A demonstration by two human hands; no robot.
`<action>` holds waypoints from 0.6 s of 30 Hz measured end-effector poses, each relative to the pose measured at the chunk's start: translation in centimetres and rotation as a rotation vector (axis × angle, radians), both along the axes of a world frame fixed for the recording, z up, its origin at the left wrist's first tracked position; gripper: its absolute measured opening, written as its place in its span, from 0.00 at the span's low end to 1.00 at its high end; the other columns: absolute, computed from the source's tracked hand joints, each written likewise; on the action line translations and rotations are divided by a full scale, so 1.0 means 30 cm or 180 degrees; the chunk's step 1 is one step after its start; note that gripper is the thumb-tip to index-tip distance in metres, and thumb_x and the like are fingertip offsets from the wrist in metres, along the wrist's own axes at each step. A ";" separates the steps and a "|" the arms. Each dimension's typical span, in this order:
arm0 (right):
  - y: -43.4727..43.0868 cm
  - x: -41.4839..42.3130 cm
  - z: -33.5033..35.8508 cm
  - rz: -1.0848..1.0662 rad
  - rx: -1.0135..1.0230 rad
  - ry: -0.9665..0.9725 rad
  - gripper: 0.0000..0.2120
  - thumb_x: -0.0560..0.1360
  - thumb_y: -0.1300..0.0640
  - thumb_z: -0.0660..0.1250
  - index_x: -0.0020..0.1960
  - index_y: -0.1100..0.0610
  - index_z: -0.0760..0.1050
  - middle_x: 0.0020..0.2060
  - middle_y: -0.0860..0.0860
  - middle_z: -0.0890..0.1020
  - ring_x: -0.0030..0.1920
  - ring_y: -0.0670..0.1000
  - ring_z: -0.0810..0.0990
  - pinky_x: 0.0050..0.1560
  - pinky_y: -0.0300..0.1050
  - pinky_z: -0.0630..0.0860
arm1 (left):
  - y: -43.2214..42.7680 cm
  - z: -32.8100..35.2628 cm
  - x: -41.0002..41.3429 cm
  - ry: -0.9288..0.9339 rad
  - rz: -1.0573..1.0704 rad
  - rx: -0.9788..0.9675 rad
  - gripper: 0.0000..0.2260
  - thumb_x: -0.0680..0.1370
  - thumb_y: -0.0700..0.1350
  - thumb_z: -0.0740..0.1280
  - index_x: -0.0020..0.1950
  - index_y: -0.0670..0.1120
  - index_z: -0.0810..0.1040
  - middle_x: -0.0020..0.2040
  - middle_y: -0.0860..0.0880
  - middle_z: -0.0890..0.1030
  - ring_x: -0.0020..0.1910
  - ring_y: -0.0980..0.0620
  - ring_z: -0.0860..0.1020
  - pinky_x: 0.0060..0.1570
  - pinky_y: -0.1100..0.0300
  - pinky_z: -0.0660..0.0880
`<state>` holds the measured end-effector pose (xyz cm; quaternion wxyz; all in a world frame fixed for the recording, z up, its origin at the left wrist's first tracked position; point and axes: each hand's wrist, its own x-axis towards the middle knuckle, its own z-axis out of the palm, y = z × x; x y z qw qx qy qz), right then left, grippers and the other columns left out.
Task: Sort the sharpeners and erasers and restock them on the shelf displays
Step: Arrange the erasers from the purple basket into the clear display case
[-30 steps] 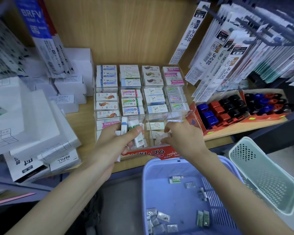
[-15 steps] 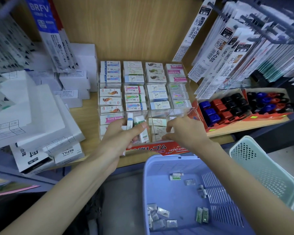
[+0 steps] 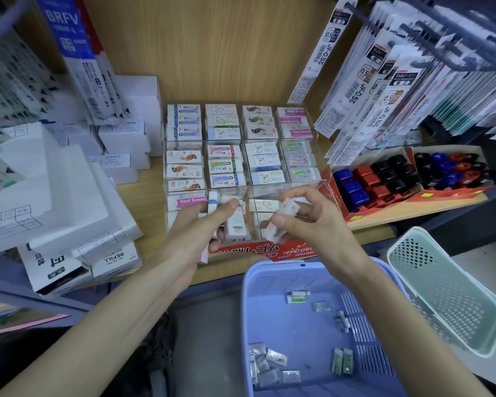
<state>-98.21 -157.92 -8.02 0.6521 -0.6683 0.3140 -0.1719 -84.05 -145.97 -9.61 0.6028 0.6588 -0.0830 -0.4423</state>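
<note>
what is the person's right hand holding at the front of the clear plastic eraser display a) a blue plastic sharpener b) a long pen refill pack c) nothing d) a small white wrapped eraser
D: the right hand pinches a small white wrapped eraser between thumb and fingertips above the front of the clear plastic eraser display, while the left hand grips several small white erasers.

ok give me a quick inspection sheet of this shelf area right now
surface: wooden shelf, crowded with stock
job's things: eraser display mostly stocked; sharpeners in red cartons to its right; loose erasers in purple basket
clutter: white refill boxes stacked at left; green basket beside the purple one
grippers: left hand grips sleeved erasers; right hand pinches a wrapped eraser
cables: nothing seen
surroundings: hanging refill packs at right
</note>
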 end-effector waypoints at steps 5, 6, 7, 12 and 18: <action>0.042 -0.002 -0.034 -0.0777 0.0144 0.0221 0.12 0.74 0.53 0.69 0.39 0.58 0.70 0.24 0.50 0.76 0.24 0.47 0.70 0.27 0.38 0.67 | -0.003 0.014 -0.012 0.0042 -0.0170 -0.0032 0.07 0.76 0.49 0.67 0.51 0.48 0.80 0.40 0.48 0.85 0.33 0.56 0.79 0.22 0.67 0.65; 0.046 -0.001 -0.040 -0.0892 0.0248 0.0199 0.12 0.74 0.53 0.69 0.38 0.58 0.69 0.23 0.50 0.74 0.23 0.47 0.68 0.26 0.38 0.65 | -0.003 0.012 -0.013 0.0031 -0.0203 -0.0018 0.07 0.76 0.49 0.67 0.52 0.49 0.80 0.41 0.48 0.85 0.35 0.55 0.80 0.23 0.67 0.66; 0.049 0.001 -0.042 -0.0993 0.0401 0.0119 0.13 0.74 0.53 0.69 0.38 0.58 0.69 0.24 0.51 0.75 0.23 0.47 0.69 0.25 0.38 0.66 | -0.001 0.010 -0.013 0.0021 -0.0230 0.0005 0.08 0.76 0.49 0.67 0.52 0.49 0.80 0.42 0.48 0.85 0.37 0.54 0.81 0.24 0.66 0.66; 0.067 0.019 -0.042 -0.1110 0.1131 -0.0347 0.14 0.74 0.57 0.69 0.37 0.57 0.65 0.38 0.56 0.80 0.29 0.51 0.81 0.27 0.38 0.75 | 0.003 0.004 -0.022 -0.0089 -0.0389 0.0046 0.12 0.72 0.52 0.71 0.51 0.47 0.81 0.42 0.49 0.85 0.33 0.56 0.75 0.25 0.66 0.65; 0.100 0.036 -0.042 -0.1108 0.1044 -0.0405 0.10 0.72 0.57 0.70 0.44 0.58 0.69 0.31 0.52 0.81 0.29 0.51 0.81 0.28 0.38 0.75 | 0.001 -0.007 -0.025 -0.0131 -0.0407 0.0011 0.08 0.72 0.45 0.72 0.50 0.49 0.80 0.43 0.50 0.84 0.39 0.53 0.77 0.31 0.63 0.67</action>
